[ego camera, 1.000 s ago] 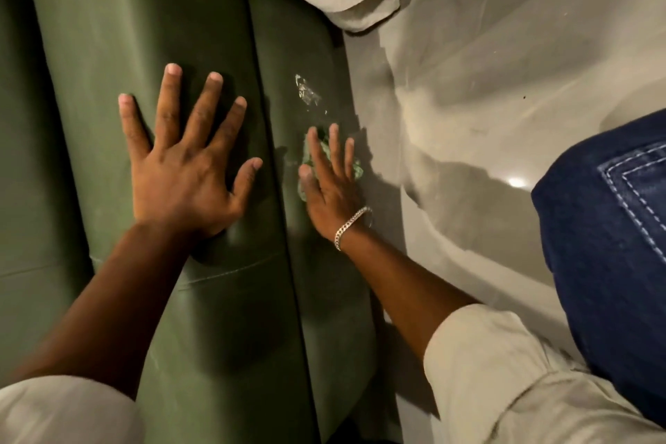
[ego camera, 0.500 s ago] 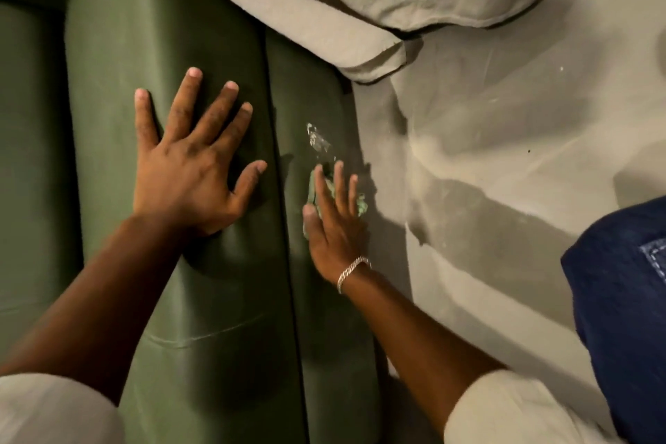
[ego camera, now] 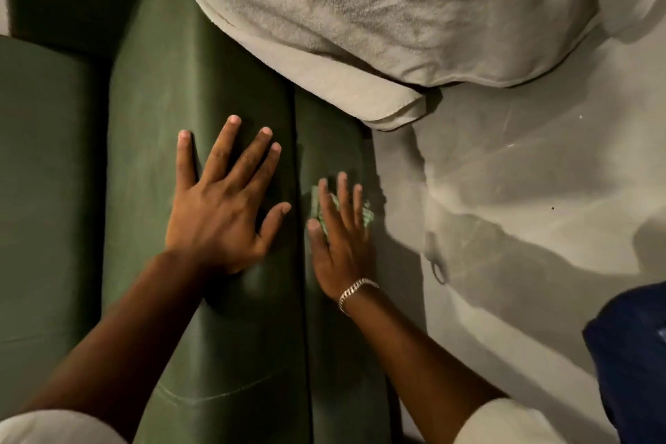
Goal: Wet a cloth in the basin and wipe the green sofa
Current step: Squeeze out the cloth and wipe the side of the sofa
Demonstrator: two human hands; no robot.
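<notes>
The left hand (ego camera: 220,213) is laid flat, fingers spread, on the green sofa (ego camera: 151,119). The cloth (ego camera: 367,217) is pressed against the sofa under the right hand (ego camera: 342,249). Both grips are released, with the fingers straight.

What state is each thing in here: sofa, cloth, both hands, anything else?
Green sofa: dull, no wet streak showing.
Cloth: bunched, lying on the sofa's narrow right strip; wetness unclear.
Left hand: flat on the sofa, fingers spread, empty.
Right hand: fingers straight, pressing the cloth down.
Beige blanket: rumpled, overlapping the sofa's far end.
</notes>
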